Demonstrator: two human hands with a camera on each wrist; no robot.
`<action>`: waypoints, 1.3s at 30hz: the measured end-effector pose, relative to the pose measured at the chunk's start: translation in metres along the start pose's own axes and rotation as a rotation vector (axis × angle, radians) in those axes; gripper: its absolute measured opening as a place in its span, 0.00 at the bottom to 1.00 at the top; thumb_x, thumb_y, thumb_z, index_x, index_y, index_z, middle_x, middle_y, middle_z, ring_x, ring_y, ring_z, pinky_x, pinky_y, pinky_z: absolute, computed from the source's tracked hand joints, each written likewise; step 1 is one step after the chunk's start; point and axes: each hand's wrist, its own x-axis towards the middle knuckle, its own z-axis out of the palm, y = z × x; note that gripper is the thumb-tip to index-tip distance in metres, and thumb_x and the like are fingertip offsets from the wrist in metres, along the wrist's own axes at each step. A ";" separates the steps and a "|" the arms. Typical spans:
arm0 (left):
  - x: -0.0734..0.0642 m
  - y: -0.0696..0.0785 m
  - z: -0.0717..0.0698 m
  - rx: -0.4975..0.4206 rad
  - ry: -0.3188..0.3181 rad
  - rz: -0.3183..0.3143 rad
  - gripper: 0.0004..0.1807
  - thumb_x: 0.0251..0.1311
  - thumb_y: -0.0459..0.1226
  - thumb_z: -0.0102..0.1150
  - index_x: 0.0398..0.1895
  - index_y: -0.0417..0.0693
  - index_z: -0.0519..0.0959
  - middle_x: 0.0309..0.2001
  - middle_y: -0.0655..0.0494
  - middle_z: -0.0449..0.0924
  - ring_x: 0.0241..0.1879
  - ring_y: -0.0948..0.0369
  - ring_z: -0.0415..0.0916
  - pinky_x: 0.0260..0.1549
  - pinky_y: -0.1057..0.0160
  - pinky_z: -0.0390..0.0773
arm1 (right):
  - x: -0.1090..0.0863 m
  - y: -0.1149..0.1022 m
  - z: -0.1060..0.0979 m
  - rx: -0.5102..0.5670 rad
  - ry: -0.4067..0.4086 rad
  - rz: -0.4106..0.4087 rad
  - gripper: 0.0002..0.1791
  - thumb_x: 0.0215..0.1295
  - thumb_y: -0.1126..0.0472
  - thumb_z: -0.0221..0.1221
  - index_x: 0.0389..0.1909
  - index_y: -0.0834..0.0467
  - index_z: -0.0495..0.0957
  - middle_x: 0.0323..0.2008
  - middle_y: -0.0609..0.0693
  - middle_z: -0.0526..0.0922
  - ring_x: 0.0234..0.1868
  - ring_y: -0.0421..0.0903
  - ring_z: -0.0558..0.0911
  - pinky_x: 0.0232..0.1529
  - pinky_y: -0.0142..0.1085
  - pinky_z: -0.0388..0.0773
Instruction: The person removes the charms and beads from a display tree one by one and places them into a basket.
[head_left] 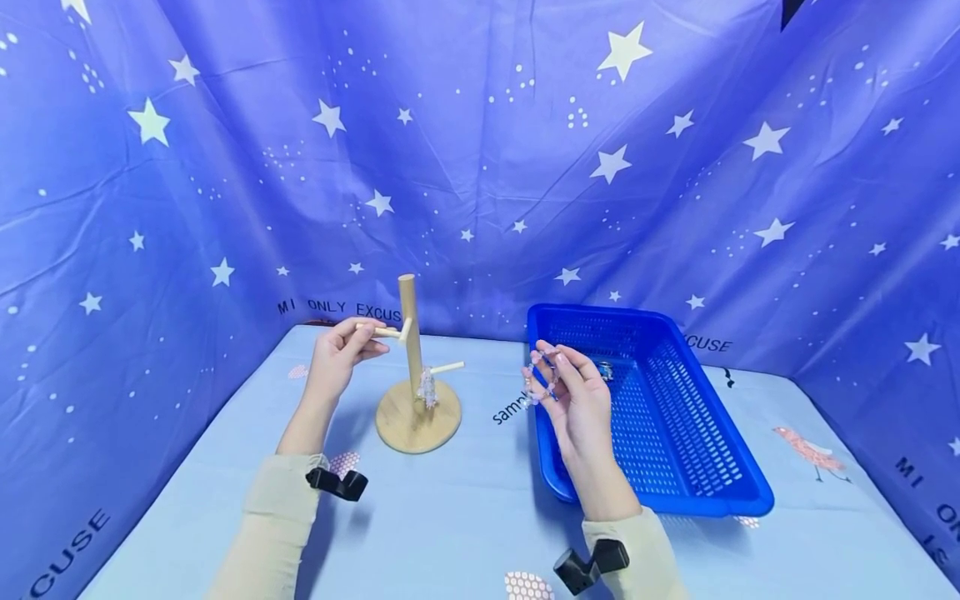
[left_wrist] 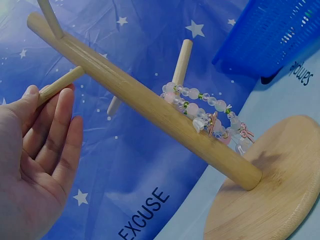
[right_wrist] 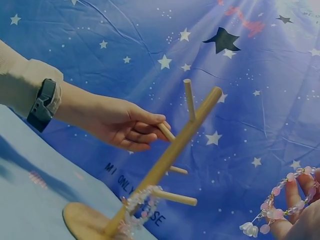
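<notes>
A wooden stand with short pegs has an upright post (head_left: 407,300) on a round base (head_left: 397,432). My left hand (head_left: 339,354) pinches one upper peg (left_wrist: 67,81) between thumb and fingers. Over a lower peg (head_left: 452,366) hang beaded bracelets (left_wrist: 220,105) in pink, clear and green, resting against the post. To the right, my right hand (head_left: 583,408) holds another beaded bracelet (right_wrist: 277,214), looped about its raised fingers. A white flower charm (right_wrist: 249,229) dangles from this one. That hand is over the left side of a blue basket (head_left: 701,505).
Inside the basket lies a small shiny item (head_left: 604,370), partly behind the right hand. A pale blue cloth (head_left: 450,517) with printed shapes covers the table. Blue star-printed curtains (head_left: 480,167) close in the back and sides.
</notes>
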 end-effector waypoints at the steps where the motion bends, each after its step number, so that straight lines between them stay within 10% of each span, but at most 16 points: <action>1: 0.000 0.000 0.000 0.003 0.002 -0.002 0.09 0.74 0.37 0.51 0.42 0.48 0.82 0.36 0.68 0.87 0.30 0.69 0.85 0.42 0.69 0.88 | 0.000 -0.001 -0.001 0.004 0.003 0.001 0.04 0.75 0.63 0.54 0.42 0.54 0.78 0.45 0.49 0.89 0.47 0.44 0.88 0.55 0.45 0.87; 14: 0.001 0.000 -0.002 0.032 0.023 -0.019 0.09 0.74 0.36 0.50 0.42 0.51 0.82 0.34 0.70 0.87 0.29 0.70 0.84 0.42 0.70 0.87 | 0.002 -0.027 -0.019 -0.002 0.009 -0.009 0.06 0.74 0.63 0.54 0.41 0.54 0.80 0.45 0.49 0.89 0.48 0.44 0.88 0.54 0.44 0.87; 21: 0.001 0.000 -0.001 0.031 0.022 -0.013 0.13 0.74 0.37 0.51 0.47 0.34 0.80 0.34 0.69 0.87 0.29 0.70 0.83 0.41 0.70 0.88 | 0.010 -0.051 -0.019 -0.029 -0.031 -0.024 0.05 0.74 0.63 0.54 0.43 0.56 0.79 0.45 0.49 0.89 0.48 0.44 0.88 0.54 0.44 0.87; 29: 0.001 0.000 -0.001 0.022 0.020 -0.025 0.09 0.74 0.38 0.52 0.42 0.51 0.83 0.35 0.69 0.87 0.28 0.70 0.83 0.40 0.71 0.88 | 0.033 -0.076 -0.023 -0.058 -0.102 -0.033 0.04 0.73 0.64 0.55 0.44 0.58 0.77 0.44 0.49 0.89 0.46 0.44 0.88 0.53 0.43 0.87; 39: 0.001 0.000 -0.001 0.016 0.022 -0.026 0.09 0.74 0.38 0.52 0.41 0.53 0.83 0.35 0.69 0.87 0.28 0.70 0.82 0.40 0.71 0.88 | 0.079 -0.094 -0.041 -0.144 -0.210 0.138 0.07 0.74 0.64 0.53 0.44 0.54 0.80 0.43 0.48 0.89 0.44 0.42 0.87 0.51 0.41 0.88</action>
